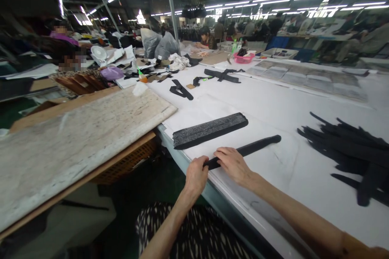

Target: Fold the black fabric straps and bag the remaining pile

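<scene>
A long black fabric strip [258, 145] lies slantwise on the white tabletop [219, 107], its rounded far end pointing right. At the table's front edge my left hand [197, 172] pinches the near end of that strip. My right hand [232, 164] is a little farther along, its fingers bent over the strip and pressing on it; its fingertips are partly hidden. Just beyond the hands rests a neat stack of black and grey strips [211, 129]. Over on the right is a loose, fanned heap of black strips [349, 145].
A worn pale board [75, 137] on the left meets the table's corner. Farther back are black straps [223, 75], a small bottle with orange liquid [142, 76], a pink basket [244, 58] and grey plastic bags [167, 46]. Other people sit at tables behind.
</scene>
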Demonstrator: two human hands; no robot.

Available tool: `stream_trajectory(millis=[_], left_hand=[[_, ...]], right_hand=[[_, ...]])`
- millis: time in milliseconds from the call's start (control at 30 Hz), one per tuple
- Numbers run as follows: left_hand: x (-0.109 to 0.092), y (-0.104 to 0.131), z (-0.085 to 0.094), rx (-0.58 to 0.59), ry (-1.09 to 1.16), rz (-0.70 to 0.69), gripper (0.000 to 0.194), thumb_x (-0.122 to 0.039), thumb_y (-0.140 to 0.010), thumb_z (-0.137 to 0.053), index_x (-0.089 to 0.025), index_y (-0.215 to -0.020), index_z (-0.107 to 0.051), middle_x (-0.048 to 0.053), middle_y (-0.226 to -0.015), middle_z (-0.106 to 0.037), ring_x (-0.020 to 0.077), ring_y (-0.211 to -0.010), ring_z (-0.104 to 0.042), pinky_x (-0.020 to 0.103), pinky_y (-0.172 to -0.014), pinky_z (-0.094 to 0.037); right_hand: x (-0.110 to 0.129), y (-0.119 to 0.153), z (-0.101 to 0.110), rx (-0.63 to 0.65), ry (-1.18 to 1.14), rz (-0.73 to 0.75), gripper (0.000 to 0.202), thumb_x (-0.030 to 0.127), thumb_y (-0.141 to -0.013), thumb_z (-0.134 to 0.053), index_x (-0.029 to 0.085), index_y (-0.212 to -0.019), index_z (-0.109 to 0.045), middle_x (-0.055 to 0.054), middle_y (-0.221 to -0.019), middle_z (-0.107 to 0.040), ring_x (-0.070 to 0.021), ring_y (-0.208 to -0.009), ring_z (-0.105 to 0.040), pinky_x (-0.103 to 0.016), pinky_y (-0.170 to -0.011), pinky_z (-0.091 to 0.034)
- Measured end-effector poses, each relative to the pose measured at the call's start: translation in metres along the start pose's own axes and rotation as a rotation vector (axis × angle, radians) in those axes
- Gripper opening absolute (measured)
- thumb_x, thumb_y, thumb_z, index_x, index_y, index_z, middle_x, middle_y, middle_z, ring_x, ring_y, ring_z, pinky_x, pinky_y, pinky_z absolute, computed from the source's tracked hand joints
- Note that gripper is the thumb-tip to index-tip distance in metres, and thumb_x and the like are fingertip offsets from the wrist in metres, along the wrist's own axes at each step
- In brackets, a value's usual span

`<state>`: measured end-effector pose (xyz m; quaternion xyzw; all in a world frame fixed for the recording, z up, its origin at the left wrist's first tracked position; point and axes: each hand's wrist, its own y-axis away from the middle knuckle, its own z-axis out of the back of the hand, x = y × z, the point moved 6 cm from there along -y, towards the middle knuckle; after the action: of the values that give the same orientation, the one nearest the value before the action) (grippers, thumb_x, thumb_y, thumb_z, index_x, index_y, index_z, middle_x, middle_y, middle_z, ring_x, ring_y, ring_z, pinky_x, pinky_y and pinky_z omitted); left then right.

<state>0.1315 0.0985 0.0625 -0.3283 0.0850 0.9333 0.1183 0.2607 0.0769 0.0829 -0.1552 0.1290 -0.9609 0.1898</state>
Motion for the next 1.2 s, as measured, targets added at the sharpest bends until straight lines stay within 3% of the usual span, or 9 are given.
stream_trajectory(millis=[133, 333, 567, 900, 1200], left_hand=[[0.004, 0.000, 0.002, -0.008, 0.019, 0.001, 0.032, -0.005, -0.073, -0.048, -0.019, -0.097, -0.065, 0.006, -0.093, -0.068, 0.0193, -0.091, -0.060, 0.031, -0.086, -0.043], [0.003, -0.002, 0.009, 0.001, -0.079, -0.087, 0.033, -0.004, -0.077, -0.042, -0.017, -0.095, -0.066, 0.007, -0.094, -0.066, 0.0190, -0.091, -0.059, 0.029, -0.083, -0.044], [-0.001, 0.002, 0.011, 0.009, -0.295, -0.154, 0.029, -0.008, -0.085, -0.039, -0.018, -0.087, -0.066, 0.007, -0.087, -0.064, 0.0205, -0.089, -0.057, 0.030, -0.077, -0.044], [0.007, 0.023, -0.005, -0.158, -0.442, -0.547, 0.024, -0.004, -0.082, -0.040, -0.017, -0.091, -0.058, 0.007, -0.086, -0.058, 0.0218, -0.081, -0.050, 0.037, -0.075, -0.047], [0.005, 0.031, -0.009, -0.058, -0.495, -0.638, 0.022, -0.006, -0.081, -0.044, -0.017, -0.097, -0.055, 0.008, -0.091, -0.055, 0.0226, -0.085, -0.050, 0.038, -0.078, -0.046]], right_hand=[[0.001, -0.009, -0.019, 0.084, 0.049, 0.026, 0.016, 0.008, -0.084, -0.052, 0.020, -0.085, -0.063, -0.001, -0.084, -0.061, -0.0166, -0.081, -0.053, -0.029, -0.074, -0.039], [-0.001, -0.005, -0.023, -0.034, 0.149, 0.126, 0.014, 0.012, -0.086, -0.054, 0.019, -0.076, -0.063, -0.001, -0.075, -0.058, -0.0164, -0.074, -0.049, -0.029, -0.069, -0.037], [0.006, 0.002, -0.015, -0.155, 0.140, 0.236, 0.018, 0.011, -0.088, -0.048, 0.017, -0.082, -0.064, -0.003, -0.083, -0.059, -0.0158, -0.077, -0.048, -0.028, -0.071, -0.037], [0.006, 0.008, -0.016, -0.109, 0.193, 0.404, 0.022, 0.012, -0.091, -0.043, 0.016, -0.081, -0.063, -0.004, -0.081, -0.058, -0.0162, -0.076, -0.046, -0.029, -0.069, -0.036], [0.005, 0.010, -0.019, -0.077, 0.289, 0.526, 0.024, 0.010, -0.091, -0.040, 0.014, -0.087, -0.063, -0.004, -0.081, -0.058, -0.0163, -0.076, -0.047, -0.029, -0.068, -0.037]])
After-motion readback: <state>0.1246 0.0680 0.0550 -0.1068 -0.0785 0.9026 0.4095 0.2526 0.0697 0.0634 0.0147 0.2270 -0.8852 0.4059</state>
